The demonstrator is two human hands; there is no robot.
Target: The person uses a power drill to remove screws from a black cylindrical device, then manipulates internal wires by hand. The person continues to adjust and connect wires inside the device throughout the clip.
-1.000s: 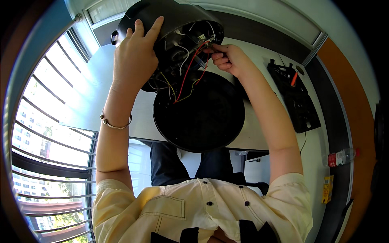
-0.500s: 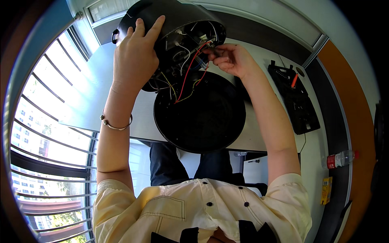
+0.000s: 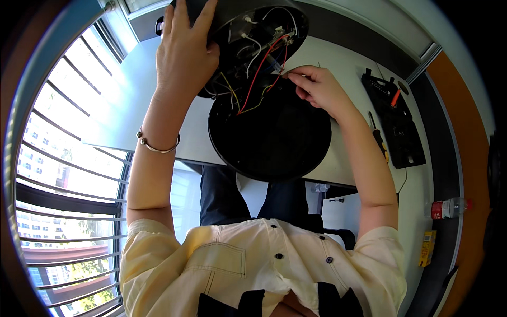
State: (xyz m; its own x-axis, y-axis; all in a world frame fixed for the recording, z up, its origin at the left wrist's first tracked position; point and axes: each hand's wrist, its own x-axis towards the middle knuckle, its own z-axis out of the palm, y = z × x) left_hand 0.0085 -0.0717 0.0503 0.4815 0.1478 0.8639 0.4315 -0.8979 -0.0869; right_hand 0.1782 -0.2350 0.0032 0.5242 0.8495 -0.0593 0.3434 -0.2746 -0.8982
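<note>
A black rounded appliance housing (image 3: pixel 245 18) is tilted up at the far side of the table, its wired underside facing me. My left hand (image 3: pixel 185 58) grips its left side, fingers spread over the shell and thumb at the rim. Red, white and yellow-green wires (image 3: pixel 260 73) run from the inside down to a round black base (image 3: pixel 272 142) lying nearer me. My right hand (image 3: pixel 319 90) is closed in a pinch beside the red wire, right of the opening. What lies between its fingertips is too small to make out.
A black tool case (image 3: pixel 396 121) with an orange-red tool (image 3: pixel 395 98) lies open on the right. Next to it is a screwdriver (image 3: pixel 377 136). Further right are a plastic bottle (image 3: pixel 449 208) and a yellow box (image 3: pixel 428 248). A blinds-covered window borders the left.
The housing has shifted up and right in view, along with the base. My right hand has drawn a little down and away from the housing's inside, still pinched. A screwdriver has come into sight.
</note>
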